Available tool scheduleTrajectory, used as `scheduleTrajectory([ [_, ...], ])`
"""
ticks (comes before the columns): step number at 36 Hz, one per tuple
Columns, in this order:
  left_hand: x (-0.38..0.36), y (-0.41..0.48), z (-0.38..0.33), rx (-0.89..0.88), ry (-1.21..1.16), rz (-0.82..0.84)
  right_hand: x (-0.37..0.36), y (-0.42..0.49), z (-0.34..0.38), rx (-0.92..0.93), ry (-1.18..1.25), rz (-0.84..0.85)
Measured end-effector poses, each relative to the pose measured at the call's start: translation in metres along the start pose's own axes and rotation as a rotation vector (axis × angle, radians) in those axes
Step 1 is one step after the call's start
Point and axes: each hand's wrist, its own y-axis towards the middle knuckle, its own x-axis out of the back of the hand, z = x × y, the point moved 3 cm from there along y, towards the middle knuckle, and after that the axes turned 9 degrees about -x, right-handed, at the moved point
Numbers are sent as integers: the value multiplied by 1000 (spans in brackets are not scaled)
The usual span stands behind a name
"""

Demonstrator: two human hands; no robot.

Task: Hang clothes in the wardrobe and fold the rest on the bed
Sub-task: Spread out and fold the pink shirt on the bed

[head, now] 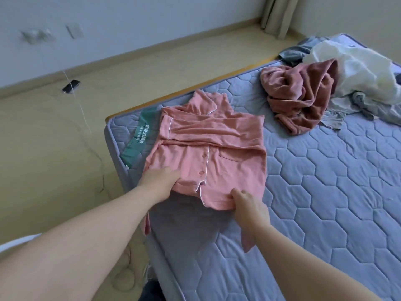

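A pink pyjama shirt (217, 146) with white piping and buttons lies on the grey quilted mattress (325, 192), its sleeves folded across the chest. My left hand (158, 179) grips the shirt's lower left hem, fingers tucked under the cloth. My right hand (245, 199) pinches the lower right hem. The hem is lifted slightly off the mattress. The wardrobe is not in view.
A heap of unfolded clothes lies at the far right of the bed: a rust-red fleecy garment (301, 92), a white garment (358, 68) and grey pieces (297, 51). A phone (71, 86) on a cable lies on the floor. A curtain (277, 14) hangs at the back.
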Motion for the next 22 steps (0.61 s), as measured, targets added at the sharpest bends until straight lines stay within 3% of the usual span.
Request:
scheduleTrajectory([
  [9, 42, 45, 33, 219, 74, -161, 35, 41, -10, -284, -146, -204],
  [12, 48, 70, 55, 238, 161, -160, 48, 58, -12, -430, 44, -188],
  [17, 60, 119, 89, 345, -51, -191, 70, 88, -6, -750, 525, -114],
  [22, 62, 181, 123, 383, -228, -205, 81, 142, 7, -835, 756, -132],
])
